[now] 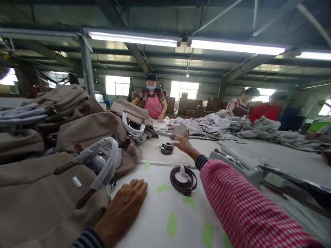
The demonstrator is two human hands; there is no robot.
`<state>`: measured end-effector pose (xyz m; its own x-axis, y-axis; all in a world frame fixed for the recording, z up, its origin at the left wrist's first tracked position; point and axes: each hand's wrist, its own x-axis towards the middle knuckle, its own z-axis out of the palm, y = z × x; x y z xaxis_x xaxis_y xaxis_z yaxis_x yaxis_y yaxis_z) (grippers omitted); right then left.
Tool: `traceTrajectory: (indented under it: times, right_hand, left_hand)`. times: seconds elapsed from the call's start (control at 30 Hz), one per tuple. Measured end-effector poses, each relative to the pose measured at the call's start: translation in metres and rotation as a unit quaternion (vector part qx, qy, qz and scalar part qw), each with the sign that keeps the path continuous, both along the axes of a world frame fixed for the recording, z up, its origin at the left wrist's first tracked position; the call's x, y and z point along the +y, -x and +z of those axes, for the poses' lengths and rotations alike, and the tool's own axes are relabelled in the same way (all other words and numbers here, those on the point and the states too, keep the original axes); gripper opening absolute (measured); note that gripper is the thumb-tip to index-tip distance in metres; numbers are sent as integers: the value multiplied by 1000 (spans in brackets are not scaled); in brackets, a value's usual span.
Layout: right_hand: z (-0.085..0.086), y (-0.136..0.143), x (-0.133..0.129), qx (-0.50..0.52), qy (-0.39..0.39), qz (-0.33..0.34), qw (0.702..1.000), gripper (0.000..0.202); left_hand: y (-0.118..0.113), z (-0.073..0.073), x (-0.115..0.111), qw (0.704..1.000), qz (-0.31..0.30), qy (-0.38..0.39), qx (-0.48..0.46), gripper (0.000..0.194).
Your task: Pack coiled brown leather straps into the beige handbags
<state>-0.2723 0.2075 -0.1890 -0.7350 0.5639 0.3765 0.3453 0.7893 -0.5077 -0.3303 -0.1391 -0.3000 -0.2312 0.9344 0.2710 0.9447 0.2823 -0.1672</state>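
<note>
Two coiled straps (182, 189) lie on the white table (147, 220), the farther one near the right hand (184, 144), whose extended fingers' grip one cannot tell, while the left hand (124, 206) rests with straightened fingers, holding nothing.

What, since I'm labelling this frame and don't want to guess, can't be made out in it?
All in the head view:
Left hand: its palm and anything beneath, hidden by the back of the hand.
Right hand: whether it touches the taupe fabric piece behind it; they overlap and show too small.
Nearest taupe handbag: its left side, cut off by the left edge.
Pink apron: its markings, too small and blurred.
</note>
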Motion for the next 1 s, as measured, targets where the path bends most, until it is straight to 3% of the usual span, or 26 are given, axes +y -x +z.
traceTrajectory:
  times: [0.1,0.2,0.37,0.53,0.7,0.87,0.93,1.0]
  right_hand:
    - [-35,39,-3,-87,-18,14,996,66]
    - [-56,68,-1,-133,-35,25,990,72]
    - [-77,90,13,-176,-52,28,983,65]
    - [-72,88,14,-201,-78,57,975,58]
    - [-45,56,-11,-237,-81,135,959,69]
    - [-7,-16,-38,-253,-48,229,939,57]
    - [-6,-53,-52,-253,-48,241,936,58]
    - [-20,-90,-71,-244,-90,235,937,64]
  left_hand:
    - [12,-19,-1,998,-31,-43,46,55]
    - [20,-26,4,995,-20,-67,71,51]
    - [13,-2,18,1000,15,-6,17,42]
    - [3,9,21,997,51,9,-49,41]
    - [8,-2,16,996,53,-12,-75,41]
    - [7,4,18,996,20,-27,-82,38]
    - [4,12,19,996,11,-25,-83,38]
    - [2,16,19,996,2,-27,-79,38]
